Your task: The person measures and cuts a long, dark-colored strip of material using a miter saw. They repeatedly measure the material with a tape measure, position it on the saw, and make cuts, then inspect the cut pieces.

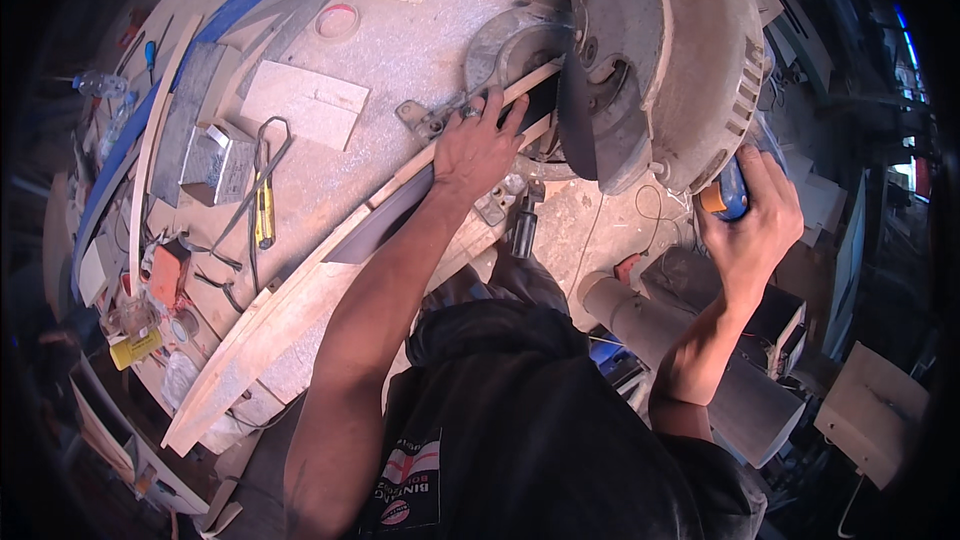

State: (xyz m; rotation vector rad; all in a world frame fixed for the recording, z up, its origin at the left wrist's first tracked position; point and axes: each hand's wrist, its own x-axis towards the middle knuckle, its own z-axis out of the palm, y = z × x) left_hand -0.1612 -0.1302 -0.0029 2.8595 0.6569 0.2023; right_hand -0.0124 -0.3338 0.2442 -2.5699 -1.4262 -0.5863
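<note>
Currently the left hand (478, 148), fingers bent and slightly parted, clasps a wooden strip (260, 335) on the workbench, its long axis slanting from lower left up toward the saw blade (577, 130); the right hand (760, 215) wraps the blue saw handle (733, 195).

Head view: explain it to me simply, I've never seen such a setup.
This single picture comes from the left of two fisheye cameras on a person's head, looking down, so straight edges bend. There is no robot, only bare hands. The left hand lies over a long wood strip, fingers toward the blade of a large circular saw. The right hand grips a blue handle beside it. The worktable also bears a pale board and a yellow knife.
</note>
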